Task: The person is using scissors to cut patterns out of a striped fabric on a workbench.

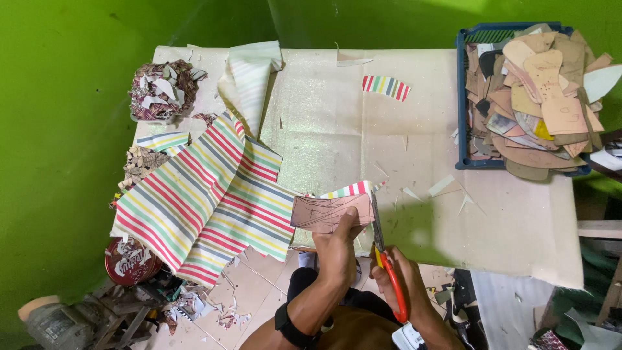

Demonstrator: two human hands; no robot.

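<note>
My left hand [338,249] grips a brown cardboard template [329,212] pressed against a strip of the striped fabric [207,194] at the table's near edge. My right hand [402,279] holds red-handled scissors [386,259], the blades pointing up along the template's right edge at the fabric. The striped fabric, in red, green, yellow and white bands, spreads over the left part of the cream-covered table [363,116] and hangs off its near-left side.
A blue crate [461,97] piled with brown cardboard patterns stands at the back right. A small striped cut piece [386,86] lies at the back centre. Heaps of patterned scraps [162,89] sit at the back left. A red round tin [129,262] and offcuts lie on the floor.
</note>
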